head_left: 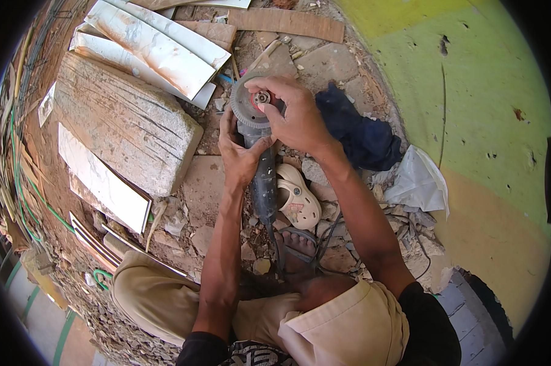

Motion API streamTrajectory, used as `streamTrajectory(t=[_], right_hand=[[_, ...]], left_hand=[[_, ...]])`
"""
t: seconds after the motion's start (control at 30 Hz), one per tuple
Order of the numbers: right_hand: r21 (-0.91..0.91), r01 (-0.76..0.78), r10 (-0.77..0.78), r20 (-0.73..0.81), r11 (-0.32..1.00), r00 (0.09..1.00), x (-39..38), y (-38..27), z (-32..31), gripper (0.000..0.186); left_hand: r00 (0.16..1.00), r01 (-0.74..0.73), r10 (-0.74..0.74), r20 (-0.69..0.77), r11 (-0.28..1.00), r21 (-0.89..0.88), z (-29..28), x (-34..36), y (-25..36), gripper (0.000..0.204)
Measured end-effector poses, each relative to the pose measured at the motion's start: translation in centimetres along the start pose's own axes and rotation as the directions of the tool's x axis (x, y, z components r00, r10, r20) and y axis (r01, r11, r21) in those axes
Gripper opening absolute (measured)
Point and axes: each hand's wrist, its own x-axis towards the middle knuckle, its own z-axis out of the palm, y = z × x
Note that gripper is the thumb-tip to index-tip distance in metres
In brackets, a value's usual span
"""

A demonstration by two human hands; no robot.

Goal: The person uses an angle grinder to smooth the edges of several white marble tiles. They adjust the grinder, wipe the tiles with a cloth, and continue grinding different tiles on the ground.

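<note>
Wrapping around the neck of an angle grinder [264, 189], the left hand [242, 155] holds the tool just above the middle of the frame, its fingers along the left side and its thumb on the right. The grinder's dark body points down the picture, and its round grey disc [242, 104] faces up at the top end. The right hand [301, 119] reaches over the disc from the right, fingers bent and thumb drawn in, the narrow gap between them framing the metal hub [261, 97] with red around it; I cannot tell whether they pinch it.

Right of the tool's body lies a beige clog [303, 206], just above a sandalled foot [298, 243] at lower centre. Dark blue cloth [373, 141] is bunched right of the right forearm, with a translucent plastic sheet [417, 180] below it, near the foot of a green and yellow wall [489, 91] that fills the upper right. A pale rough block [120, 116] sits in the left half, and stained white panels [156, 49] overlap at upper left. Broken rubble [202, 238] covers the ground around the tool.
</note>
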Motion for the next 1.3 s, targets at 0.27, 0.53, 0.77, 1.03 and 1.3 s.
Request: streamTrajectory(t=[0.27,0.53,0.77,1.03,1.3], right_hand=[[-0.002,-0.063,0.063,0.012,0.998,0.998,-0.4,0.5,0.3,0.036],[-0.221,0.001,-0.011,-0.043,0.975,0.999,-0.4,-0.4,0.0,0.035],[-0.118,0.121,-0.133,-0.095,0.986,0.987,-0.3,-0.2,0.4,0.027],[0.029,-0.069,0.069,0.004,0.997,0.998,-0.2,-0.3,-0.1,0.031],[0.617,-0.541,0.644,0.071,0.571,0.761,-1.7,2.9,-2.6,0.033]], left_hand=[[1.000,0.002,-0.002,0.008,1.000,-0.014,0.2,0.0,0.1,0.099],[1.000,0.005,-0.005,-0.010,1.000,-0.024,0.2,0.0,0.0,0.100],[1.000,-0.010,0.010,-0.002,1.000,0.008,0.0,0.0,-0.3,0.100],[1.000,0.021,-0.021,0.004,0.998,-0.053,0.3,-0.1,0.4,0.101],[0.999,0.034,-0.034,0.000,0.999,0.001,0.6,0.0,0.9,0.101]])
